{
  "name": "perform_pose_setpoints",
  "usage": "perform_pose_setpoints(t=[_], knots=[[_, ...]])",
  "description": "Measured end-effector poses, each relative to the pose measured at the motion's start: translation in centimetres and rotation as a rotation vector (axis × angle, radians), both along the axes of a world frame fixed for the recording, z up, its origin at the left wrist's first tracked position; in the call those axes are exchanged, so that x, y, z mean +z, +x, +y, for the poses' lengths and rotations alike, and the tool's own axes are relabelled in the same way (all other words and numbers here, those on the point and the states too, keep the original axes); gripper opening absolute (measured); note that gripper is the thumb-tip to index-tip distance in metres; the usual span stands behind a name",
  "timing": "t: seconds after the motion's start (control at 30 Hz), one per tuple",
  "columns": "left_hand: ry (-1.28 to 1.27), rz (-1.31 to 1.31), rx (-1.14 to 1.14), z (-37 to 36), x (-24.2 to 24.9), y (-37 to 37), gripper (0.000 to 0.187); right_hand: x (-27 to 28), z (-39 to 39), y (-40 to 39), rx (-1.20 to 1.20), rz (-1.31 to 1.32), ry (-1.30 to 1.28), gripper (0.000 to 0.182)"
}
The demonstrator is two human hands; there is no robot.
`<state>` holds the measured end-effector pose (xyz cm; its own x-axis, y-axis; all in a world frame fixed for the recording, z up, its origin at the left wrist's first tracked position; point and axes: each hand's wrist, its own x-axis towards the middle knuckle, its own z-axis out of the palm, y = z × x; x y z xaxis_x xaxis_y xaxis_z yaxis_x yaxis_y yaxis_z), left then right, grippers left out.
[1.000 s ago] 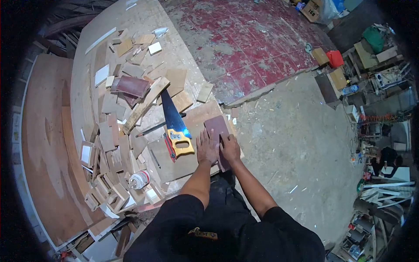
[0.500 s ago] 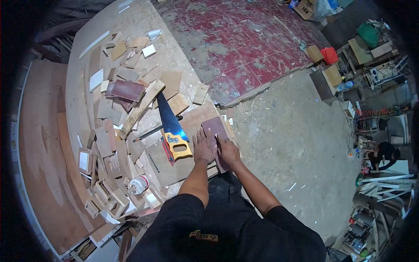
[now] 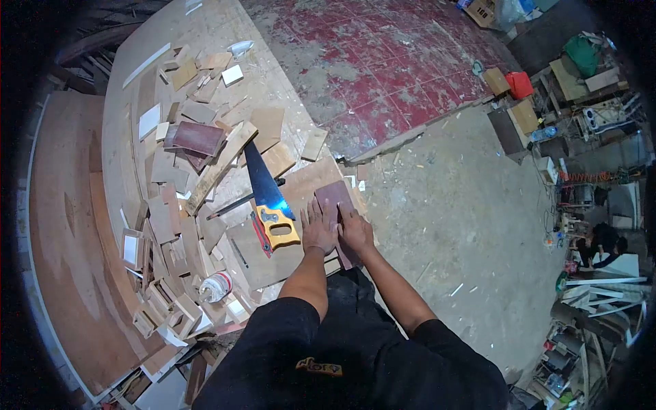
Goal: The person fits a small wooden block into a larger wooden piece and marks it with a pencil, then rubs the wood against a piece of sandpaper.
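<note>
A reddish-brown sheet that looks like sandpaper (image 3: 333,195) lies lengthwise near the bench's right edge. My left hand (image 3: 319,229) rests flat on its left side, fingers stretched out and slightly spread. Over the sheet's right side, my right hand (image 3: 357,232) has its fingers bent and pressed down close to the left fingertips. Whatever sits under those right fingers is hidden. Just left of my hands lies a handsaw (image 3: 279,229) with a yellow handle, its blade pointing away from me. A red-handled tool (image 3: 261,236) lies against the saw handle.
Wood offcuts (image 3: 164,219) crowd the bench's left side, with a long wooden strip (image 3: 222,167) across them. A plastic container (image 3: 216,287) stands near the front. Another reddish-brown piece (image 3: 198,139) tops the pile. Concrete floor (image 3: 451,225) lies right; a person (image 3: 605,244) is far right.
My right hand has shifted slightly away from me along the sheet, and the small pale bit by its fingers no longer shows. My left hand stays nearly in place.
</note>
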<state>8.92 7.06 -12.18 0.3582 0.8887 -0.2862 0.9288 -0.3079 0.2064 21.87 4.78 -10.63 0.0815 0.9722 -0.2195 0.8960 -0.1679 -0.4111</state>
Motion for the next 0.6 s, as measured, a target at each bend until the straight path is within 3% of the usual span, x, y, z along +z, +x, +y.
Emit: perform_pose_setpoints(t=[0.23, 0.4, 0.53, 0.6], knots=[[0.011, -0.049, 0.004, 0.1, 0.0, 0.0, 0.081, 1.0, -2.7, 1.0, 0.018, 0.018, -0.005, 0.055], [-0.046, 0.010, -0.005, 0.2, 0.2, 0.0, 0.078, 3.3, -5.4, 2.0, 0.091, -0.024, -0.262, 0.032], [-0.045, -0.043, 0.003, 0.4, 0.4, 0.0, 0.081, 4.2, -1.7, 1.9, 0.072, -0.053, -0.238, 0.027], [-0.034, -0.035, 0.000, 0.4, 0.4, -0.1, 0.081, 4.5, 1.4, 1.1, -0.057, -0.013, -0.039, 0.029]])
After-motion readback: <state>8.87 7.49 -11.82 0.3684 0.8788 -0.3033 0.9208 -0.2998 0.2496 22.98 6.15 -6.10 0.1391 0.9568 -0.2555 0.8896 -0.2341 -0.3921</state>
